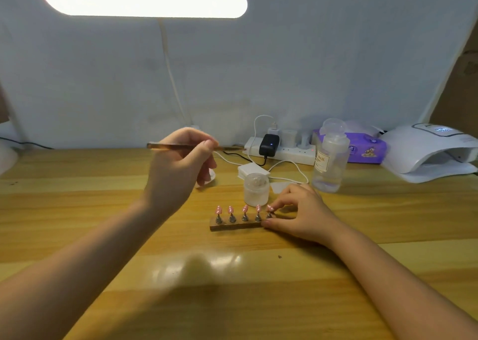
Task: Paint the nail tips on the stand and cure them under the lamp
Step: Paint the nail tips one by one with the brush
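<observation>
1. Far L: wood desk [77, 210] mostly bare here; bright strip light [144, 2] overhead w/ its cord running down the back wall.
2. Left hand [181, 163] raised above the desk, L of centre. Fingers [207, 145] clenched round a thin amber brush [181, 147], held roughly level, tip pointing R toward the power strip. Can't tell if there's paint on the tip.
3. Just behind/below that hand: a small white dish [210, 176], partly hidden.
4. Centre: stand [235, 226], a dark narrow bar lying flat on the desk, w/ 5 metal cone holders in a row. Each holds a pink nail tip [245, 208], all glossy.
5. Just behind the stand: small frosted jar [256, 192], upright, lid on. Behind that a stack of white pads [252, 171].
6. Back centre: white power strip [282, 153] against the wall w/ black adapter [269, 144] plugged in, blue LED lit; white cable loops across the desk.
7. Right hand [302, 213] resting on the desk at the stand's R end. Fingers [278, 206] pinch the rightmost holder/tip, thumb against the bar's end.
8. R of the jar: clear pump bottle [331, 158], upright, some clear liquid inside, near the right hand but apart.
9. Behind bottle: purple tissue pack [367, 149].
10. Far R: white curing lamp [437, 151] on the desk, opening facing front, display lit; well apart from the stand.
</observation>
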